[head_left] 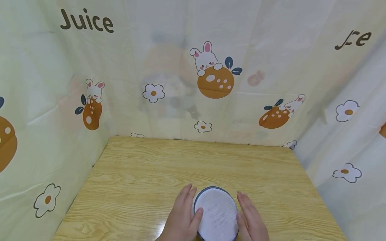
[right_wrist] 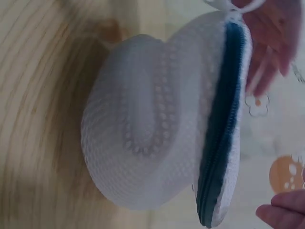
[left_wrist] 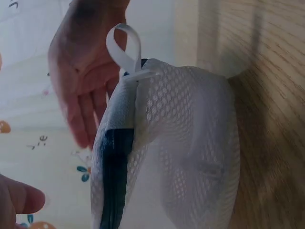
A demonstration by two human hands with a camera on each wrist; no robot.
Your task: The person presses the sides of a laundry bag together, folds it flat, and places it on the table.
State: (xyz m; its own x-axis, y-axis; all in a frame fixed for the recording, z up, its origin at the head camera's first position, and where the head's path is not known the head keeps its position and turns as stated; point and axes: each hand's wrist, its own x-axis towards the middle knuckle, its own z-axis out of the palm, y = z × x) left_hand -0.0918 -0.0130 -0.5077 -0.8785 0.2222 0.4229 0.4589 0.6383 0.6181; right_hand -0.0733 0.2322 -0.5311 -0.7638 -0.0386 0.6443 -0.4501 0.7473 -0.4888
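A round white mesh bag (head_left: 216,214) sits upright on the wood-grain table (head_left: 135,167), well apart from the far edge and slightly right of the middle between the side edges. Its flat circular top faces up, ringed by a dark blue zip (right_wrist: 221,124) that looks closed along the visible stretch. A white loop (left_wrist: 125,50) sticks out at the rim. The soft, semi-sheer sides bulge and fold inward. The left hand (head_left: 182,216) and right hand (head_left: 252,217) flank it.

White mesh bag (left_wrist: 190,119) with teal zipper (left_wrist: 116,167) on wooden table (left_wrist: 274,124); right hand (left_wrist: 86,71) beyond, left hand (left_wrist: 20,196) near
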